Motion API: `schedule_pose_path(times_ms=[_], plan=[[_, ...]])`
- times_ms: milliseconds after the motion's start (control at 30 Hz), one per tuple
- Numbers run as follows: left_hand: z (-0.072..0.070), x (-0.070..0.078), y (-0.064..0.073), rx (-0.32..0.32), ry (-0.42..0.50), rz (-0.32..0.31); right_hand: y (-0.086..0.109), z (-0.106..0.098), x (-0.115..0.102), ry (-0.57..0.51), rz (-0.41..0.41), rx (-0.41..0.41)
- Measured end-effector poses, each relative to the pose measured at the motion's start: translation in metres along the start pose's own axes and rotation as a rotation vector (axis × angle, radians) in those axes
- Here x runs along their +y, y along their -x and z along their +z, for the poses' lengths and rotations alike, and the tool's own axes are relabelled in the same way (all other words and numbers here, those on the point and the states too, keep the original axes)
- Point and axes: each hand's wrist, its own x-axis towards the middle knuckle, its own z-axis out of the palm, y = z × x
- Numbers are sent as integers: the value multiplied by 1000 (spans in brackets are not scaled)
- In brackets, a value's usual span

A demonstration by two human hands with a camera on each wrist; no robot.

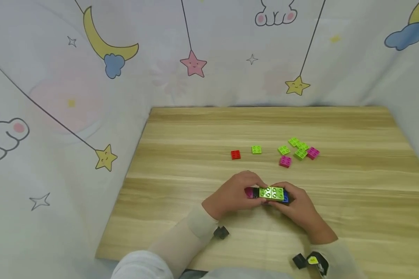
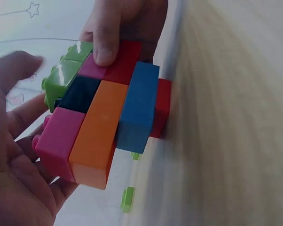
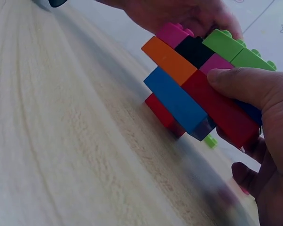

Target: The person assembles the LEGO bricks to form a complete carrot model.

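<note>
1. Background: pale cloth backdrop (image 1: 223, 91) with printed stars, hung behind a wood-grained bench (image 1: 174, 166).
2. Work in hand: a many-coloured block stack (image 1: 272, 192), apparently being held firm while its parts are seated. To do it well, I would brace the low courses and press straight down over the studs. The narrow foot, a bottom red block (image 2: 162, 106), looks the likeliest part to twist off (the blue block (image 2: 139, 110) above it juts out past it).
3. Right grip (image 1: 300, 205): pinching the stack's right end, thumb (image 3: 240, 82) laid on the near face where pink meets red.
4. Left grip (image 1: 234, 193): fingers curved behind the stack's left end; thumb (image 2: 19, 66) spread away from the near face, just beside the green pair (image 2: 66, 73) on top (blurred in the left wrist view).
5. Stack lies between the two grips, over the near half of the bench, studs up. Cannot tell whether its foot touches the wood.
6. Beyond the grips, on the bench: a loose red block (image 1: 235, 155), a lone green block (image 1: 256, 149) just beside it, and a green-and-pink cluster (image 1: 301, 154) farther right, all apart from the fingers.
</note>
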Motion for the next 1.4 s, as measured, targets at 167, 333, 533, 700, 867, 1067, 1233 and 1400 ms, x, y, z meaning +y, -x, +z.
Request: schedule_pose_path(times_ms=[167, 333, 533, 700, 867, 1067, 1233, 1400], plan=[[-7, -15, -8, 31, 161, -102, 2, -4, 6, 26, 27, -3], [-8, -38, -26, 72, 276, -253, 6, -12, 11, 77, 119, -17], [7, -68, -47, 41, 303, -360, 11, -19, 12, 83, 191, -55], [25, -82, -70, -32, 318, -319, 15, -22, 12, 28, 169, -61], [36, -86, -93, -70, 258, -332, 15, -21, 11, -12, 141, -59], [38, -86, -115, -126, 95, -346, 12, -22, 7, -22, 126, -55], [38, -88, -127, -172, -4, -332, 9, -26, 7, -25, 97, -34], [36, -87, -130, -153, 46, -352, 9, -30, 11, -33, 70, -26]])
